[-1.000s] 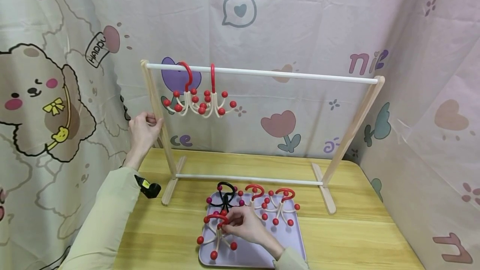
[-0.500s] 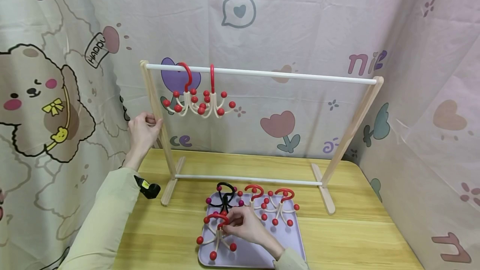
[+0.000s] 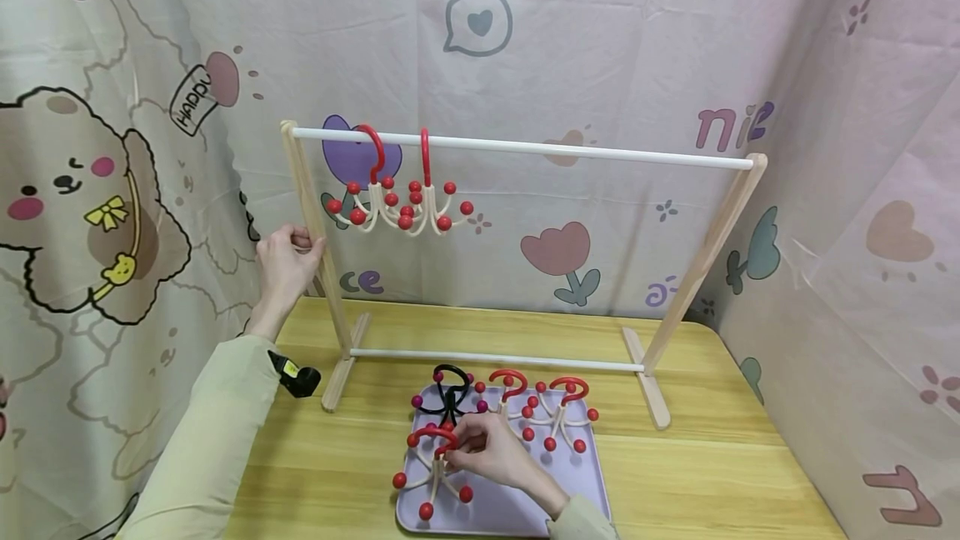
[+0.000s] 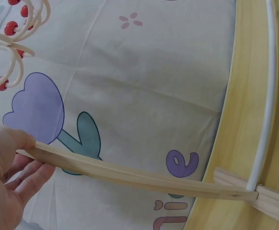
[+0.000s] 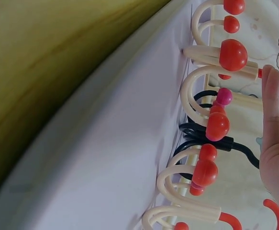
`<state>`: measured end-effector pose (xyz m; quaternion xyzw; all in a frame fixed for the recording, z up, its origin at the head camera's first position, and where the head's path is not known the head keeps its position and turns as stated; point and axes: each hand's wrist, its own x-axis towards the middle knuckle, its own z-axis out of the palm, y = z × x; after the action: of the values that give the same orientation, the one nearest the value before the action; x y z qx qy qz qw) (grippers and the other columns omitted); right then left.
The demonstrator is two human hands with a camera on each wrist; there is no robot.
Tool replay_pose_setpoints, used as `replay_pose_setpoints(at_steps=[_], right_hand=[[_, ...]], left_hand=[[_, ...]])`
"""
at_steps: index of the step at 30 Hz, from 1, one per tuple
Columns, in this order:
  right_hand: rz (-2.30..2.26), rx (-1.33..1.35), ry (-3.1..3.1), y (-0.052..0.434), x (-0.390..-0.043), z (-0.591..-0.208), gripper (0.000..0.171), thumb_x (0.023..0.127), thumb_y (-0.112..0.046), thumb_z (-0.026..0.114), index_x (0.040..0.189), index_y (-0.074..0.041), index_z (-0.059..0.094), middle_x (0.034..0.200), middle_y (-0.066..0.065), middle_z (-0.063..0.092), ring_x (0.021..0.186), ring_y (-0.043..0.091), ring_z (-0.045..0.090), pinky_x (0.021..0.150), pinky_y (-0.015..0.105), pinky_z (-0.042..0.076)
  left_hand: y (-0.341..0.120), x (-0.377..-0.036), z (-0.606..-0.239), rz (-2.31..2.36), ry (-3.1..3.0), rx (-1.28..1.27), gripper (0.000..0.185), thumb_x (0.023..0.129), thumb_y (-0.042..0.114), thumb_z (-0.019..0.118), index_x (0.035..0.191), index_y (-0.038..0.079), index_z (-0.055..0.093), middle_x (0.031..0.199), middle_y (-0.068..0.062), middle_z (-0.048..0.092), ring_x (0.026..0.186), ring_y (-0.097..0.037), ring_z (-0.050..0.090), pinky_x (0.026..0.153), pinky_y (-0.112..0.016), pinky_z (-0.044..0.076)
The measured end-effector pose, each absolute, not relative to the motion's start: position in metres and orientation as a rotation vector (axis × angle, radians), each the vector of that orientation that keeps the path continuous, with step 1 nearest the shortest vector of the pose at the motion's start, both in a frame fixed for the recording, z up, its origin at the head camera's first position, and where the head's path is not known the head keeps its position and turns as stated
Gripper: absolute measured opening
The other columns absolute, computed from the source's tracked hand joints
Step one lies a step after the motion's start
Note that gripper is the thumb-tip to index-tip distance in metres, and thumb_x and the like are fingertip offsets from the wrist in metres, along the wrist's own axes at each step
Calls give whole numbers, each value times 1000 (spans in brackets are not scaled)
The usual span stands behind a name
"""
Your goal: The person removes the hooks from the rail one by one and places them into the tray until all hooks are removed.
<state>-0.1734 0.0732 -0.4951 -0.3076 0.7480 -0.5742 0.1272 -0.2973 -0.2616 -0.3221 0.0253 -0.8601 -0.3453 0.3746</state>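
Right hand (image 3: 491, 455) fingers pinching red-hooked cream multi-arm hanger (image 3: 433, 467), flat in lilac tray (image 3: 517, 511), hook toward wooden rack (image 3: 693, 269); left hand (image 3: 285, 267) grips rack's left post.

Head cam: high, looking forward and down, wide over the table (image 3: 675, 473), whole rack (image 3: 525, 147) and tray (image 3: 525, 511). Left wrist cam: close behind the left fingers (image 4: 31, 175), facing along the rack's post (image 4: 129, 175) toward the curtain; shares the post and lower rail with head. Right wrist cam: very close, low along the tray (image 5: 106, 158), hooks (image 5: 216, 127) just beyond the right fingers (image 5: 272, 105); shares tray and hooks with head.
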Motion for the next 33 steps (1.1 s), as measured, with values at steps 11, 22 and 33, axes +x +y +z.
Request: replay_pose_setpoints(at_steps=[11, 22, 33], right_hand=[[-1598, -931, 2277, 75, -174, -494, 10, 88, -7, 73, 96, -2, 70, 84, 20, 75, 68, -6, 65, 80, 27, 56], [-1672, -1047, 2248, 78, -178, -488, 21, 88, -12, 76, 100, 5, 70, 71, 22, 63, 59, -5, 49, 53, 13, 40], [-1707, -1115, 2243, 80, -181, -468, 18, 91, -14, 73, 104, -1, 72, 72, 19, 60, 61, -4, 48, 53, 16, 42]], left_hand=[[-261, -298, -323, -886, -2212, 77, 22, 91, 13, 70, 97, -8, 68, 90, -26, 72, 65, -4, 52, 66, -17, 37], [-260, -297, -322, -878, -2216, 73, 22, 92, 13, 69, 97, -9, 67, 89, -27, 71, 72, -25, 63, 65, -17, 36], [-261, -296, -322, -879, -2219, 66, 22, 91, 12, 70, 97, -8, 68, 90, -27, 72, 65, -3, 51, 64, -12, 34]])
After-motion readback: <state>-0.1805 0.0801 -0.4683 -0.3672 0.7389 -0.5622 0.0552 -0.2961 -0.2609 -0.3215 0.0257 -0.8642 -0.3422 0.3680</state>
